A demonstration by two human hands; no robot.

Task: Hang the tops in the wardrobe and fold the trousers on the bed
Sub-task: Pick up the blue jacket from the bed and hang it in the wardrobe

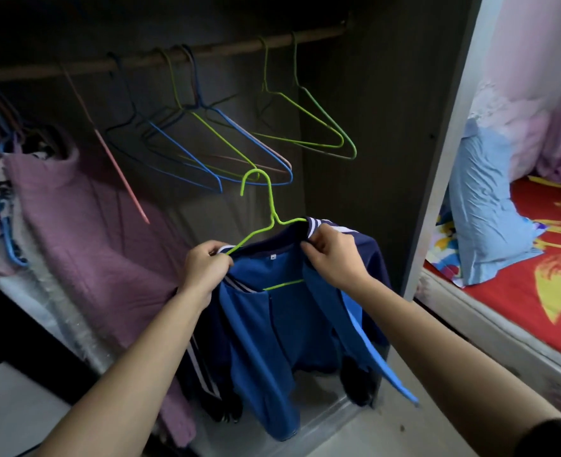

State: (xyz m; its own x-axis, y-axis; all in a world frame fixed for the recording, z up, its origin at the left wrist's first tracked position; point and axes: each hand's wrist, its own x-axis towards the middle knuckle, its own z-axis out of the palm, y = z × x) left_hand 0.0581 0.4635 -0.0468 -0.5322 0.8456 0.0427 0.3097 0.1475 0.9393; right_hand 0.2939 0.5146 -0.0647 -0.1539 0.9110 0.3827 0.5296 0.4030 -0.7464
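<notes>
A blue zip jacket (272, 324) with white-striped collar hangs open on a lime-green wire hanger (266, 206), held in front of the open wardrobe. My left hand (206, 262) pinches the jacket's left shoulder against the hanger arm. My right hand (332, 255) grips the collar at the right shoulder. The hanger's hook points up, below the wooden rail (187, 54). The hanger's lower bar shows inside the jacket.
Several empty wire hangers (226, 140) in blue, green and pink hang on the rail. A mauve garment (84, 219) hangs at the left. The wardrobe's side panel (444, 153) stands right, with the red-sheeted bed (520, 285) and a light blue pillow (483, 206) beyond.
</notes>
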